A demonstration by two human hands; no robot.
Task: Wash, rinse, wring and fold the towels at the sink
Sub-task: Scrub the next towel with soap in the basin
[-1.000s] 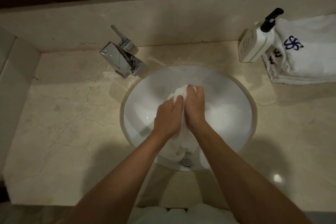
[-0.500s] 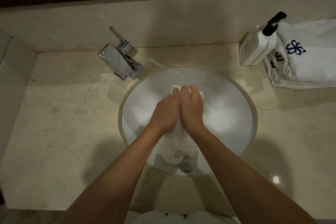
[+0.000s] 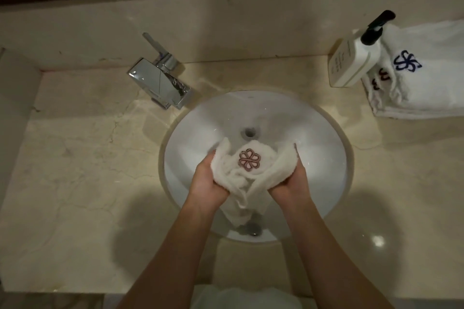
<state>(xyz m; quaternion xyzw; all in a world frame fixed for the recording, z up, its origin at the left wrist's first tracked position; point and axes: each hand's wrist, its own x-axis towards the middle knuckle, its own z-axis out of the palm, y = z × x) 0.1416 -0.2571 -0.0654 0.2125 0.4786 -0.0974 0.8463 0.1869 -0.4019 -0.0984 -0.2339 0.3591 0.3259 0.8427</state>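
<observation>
Both hands are over the basin (image 3: 326, 148) at frame centre, apart, each gripping one side of the same towel (image 3: 247, 173). Left hand (image 3: 208, 183) has fingers curled round the towel's left bunch, right hand (image 3: 291, 180) likewise on the right bunch; the cloth sags between them with a pinkish flower logo (image 3: 249, 159) facing up. A tail of towel hangs down toward the drain (image 3: 253, 229) at the lower rim of the basin. The tap (image 3: 160, 85), upper left of the basin, shows no water running as far as I can tell. Pump bottle (image 3: 351, 63) and a stack of folded towels (image 3: 426, 83) sit at upper right on the counter (image 3: 75, 170), well clear of the hands. My read: mid-wash or pre-wring, with the cloth opened out. Risks from here — the hanging tail could drag over the drain and pick up grime or snag; if the grip is uneven when twisting, one bunch slips and the wet towel drops into the basin; wringing held high or off-centre would splash the counter, and drips carried toward upper right could wet the clean stack.
</observation>
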